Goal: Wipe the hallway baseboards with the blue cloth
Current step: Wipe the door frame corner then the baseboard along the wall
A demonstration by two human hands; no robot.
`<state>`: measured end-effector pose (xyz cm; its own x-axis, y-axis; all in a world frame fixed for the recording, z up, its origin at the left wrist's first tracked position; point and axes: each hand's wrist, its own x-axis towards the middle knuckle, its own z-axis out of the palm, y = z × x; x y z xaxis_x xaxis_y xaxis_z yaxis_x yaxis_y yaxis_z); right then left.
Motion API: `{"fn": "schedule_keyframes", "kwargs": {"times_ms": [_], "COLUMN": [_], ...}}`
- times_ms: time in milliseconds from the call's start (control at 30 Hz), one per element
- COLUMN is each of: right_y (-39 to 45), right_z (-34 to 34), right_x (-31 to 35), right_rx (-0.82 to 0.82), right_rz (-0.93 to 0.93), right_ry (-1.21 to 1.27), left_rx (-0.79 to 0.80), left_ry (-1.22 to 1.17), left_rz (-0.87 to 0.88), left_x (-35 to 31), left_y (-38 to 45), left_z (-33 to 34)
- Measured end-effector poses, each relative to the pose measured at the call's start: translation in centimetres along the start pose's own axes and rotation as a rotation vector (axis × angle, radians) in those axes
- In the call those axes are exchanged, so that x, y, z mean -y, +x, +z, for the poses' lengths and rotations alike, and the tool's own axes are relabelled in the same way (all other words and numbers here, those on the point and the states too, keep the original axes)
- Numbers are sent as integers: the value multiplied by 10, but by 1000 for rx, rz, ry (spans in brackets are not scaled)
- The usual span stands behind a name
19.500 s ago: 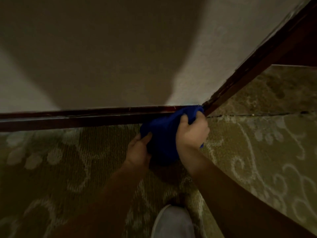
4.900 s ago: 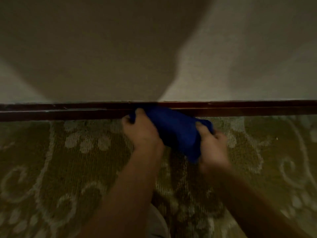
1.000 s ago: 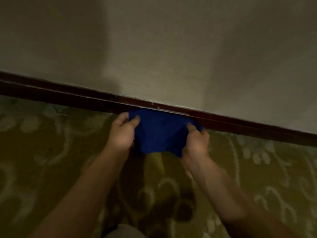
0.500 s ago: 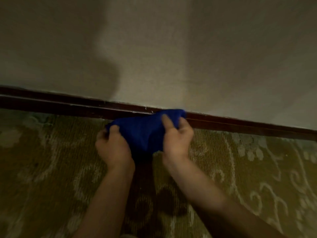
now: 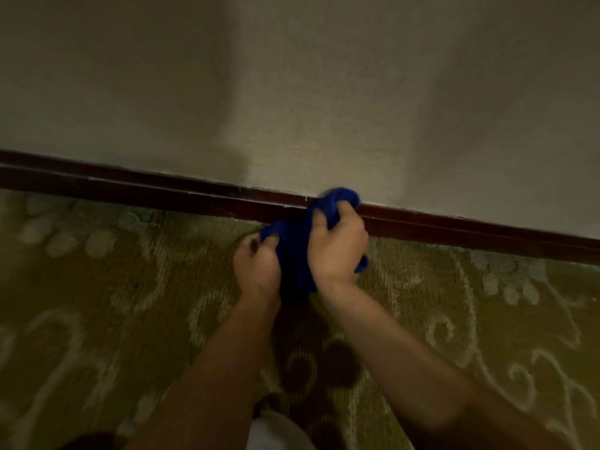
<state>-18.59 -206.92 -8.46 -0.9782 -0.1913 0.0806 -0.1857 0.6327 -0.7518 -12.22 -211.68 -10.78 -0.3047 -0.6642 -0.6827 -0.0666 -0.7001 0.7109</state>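
Left hand (image 5: pixel 256 264) pinching the lower corner of the blue cloth (image 5: pixel 298 245); right hand (image 5: pixel 337 251) gripping its bunched top against the dark baseboard (image 5: pixel 130 190). Soft, light, limp fabric, likely best held bunched.

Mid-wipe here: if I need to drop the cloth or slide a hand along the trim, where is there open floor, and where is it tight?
Open carpet lies left of the left hand, below the baseboard. More lies right of the right hand, below the trim. It is crowded where both hands bunch the blue cloth against the baseboard.
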Motion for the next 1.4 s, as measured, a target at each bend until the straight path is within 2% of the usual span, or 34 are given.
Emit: {"fn": "schedule_keyframes", "kwargs": {"times_ms": [67,167,200,300,400,467,533,633,767,867,933,1000,1100,1133,1200,1300,1400], "right_y": [2,15,13,-14,-34,-37,-34,-30,-19,-15,-21,-31,-37,-37,-30,-6,30], "right_z": [-4,-28,-35,-36,-31,-37,-48,-60,-64,-58,-54,-48,-37,-34,-30,-43,-70], "right_x": [8,-4,-13,-34,-30,-16,-8,-4,-16,-32,-35,-34,-25,-24,-29,-46,-66], "right_rx": [122,187,209,336,443,535,593,569,333,-6,-71,62,363,412,408,235,-99], "right_rz": [75,638,787,1012,1128,1141,1108,1112,1068,1000,980,1014,1013,1002,972,924,861], "right_ry": [97,783,943,1113,1221,1306,1332,1329,1321,1200,1132,1167,1270,1276,1254,1210,1106], "left_rx": [0,10,-2,3,51,-1,-15,-91,-150,-133,-135,-173,-206,-218,-261,-286,-181], "left_ry": [-5,-56,-84,-130,-193,-142,-77,-62,-75,-12,7,-2,-85,-96,-74,4,46], "left_rz": [18,-34,-54,2,122,154,114,101,167,160,141,199,224,220,254,299,272], "left_x": [1,-3,-5,-19,-36,-48,-53,-54,-37,-21,-20,-27,-46,-49,-46,-24,6], "left_y": [1,8,11,12,6,11,19,17,2,-5,-8,0,13,14,14,5,-16], "left_z": [-5,-11,-15,-32,-44,-46,-34,-13,21,47,51,39,7,2,7,44,88]}}
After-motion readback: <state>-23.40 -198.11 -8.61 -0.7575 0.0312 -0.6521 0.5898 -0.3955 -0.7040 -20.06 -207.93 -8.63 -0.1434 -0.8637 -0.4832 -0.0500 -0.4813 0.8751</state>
